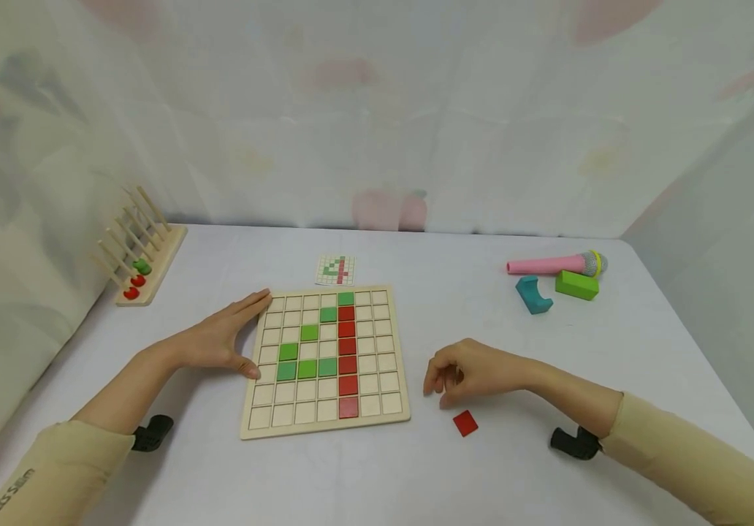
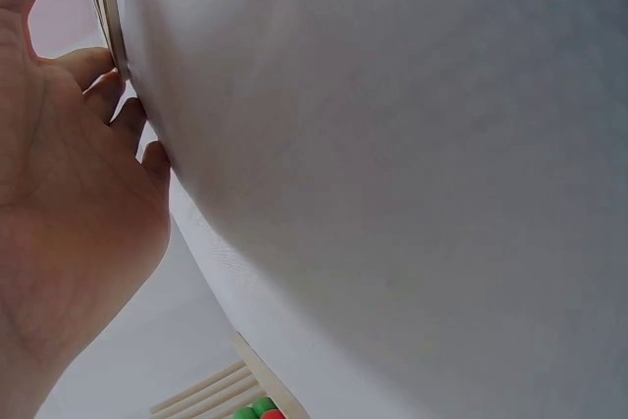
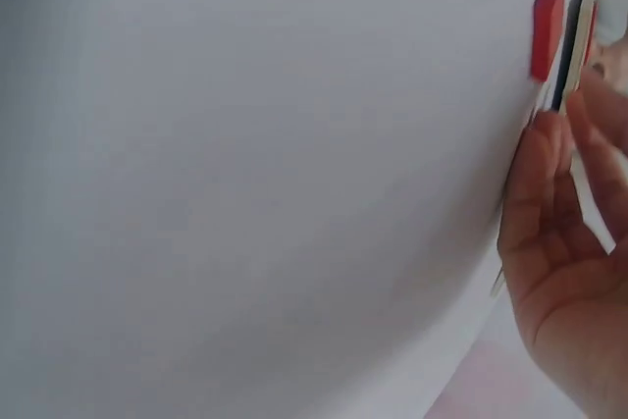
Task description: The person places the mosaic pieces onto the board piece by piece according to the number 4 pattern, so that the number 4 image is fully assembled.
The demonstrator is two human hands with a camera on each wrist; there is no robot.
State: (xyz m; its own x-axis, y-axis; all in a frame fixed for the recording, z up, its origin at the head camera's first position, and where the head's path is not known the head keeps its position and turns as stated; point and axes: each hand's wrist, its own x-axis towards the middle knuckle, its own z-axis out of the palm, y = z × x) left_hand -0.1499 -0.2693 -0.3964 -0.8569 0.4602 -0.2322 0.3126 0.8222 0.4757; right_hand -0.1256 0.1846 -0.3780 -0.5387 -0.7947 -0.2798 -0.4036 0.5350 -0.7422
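Note:
A wooden grid board [image 1: 265, 418] lies flat on the table, with several green tiles [image 1: 309, 332] and a column of several red tiles [image 1: 347, 347] in its squares. At its left edge rests my left hand [image 1: 215, 340], thumb and fingers spread along the rim. My right hand [image 1: 475, 372] is over the table just right of the board, its fingers loosely bent and nothing visible between them. Close below its thumb lies a loose red tile [image 1: 465, 423], which the right wrist view shows as a red slab [image 3: 548, 26] beyond the fingertips.
Behind the board lies a small pattern card [image 1: 335, 269]. At the back left stands a wooden peg rack [image 1: 165, 261] with red and green beads. A pink toy microphone [image 1: 548, 264], a green block [image 1: 577, 285] and a teal arch block [image 1: 533, 295] lie at the right.

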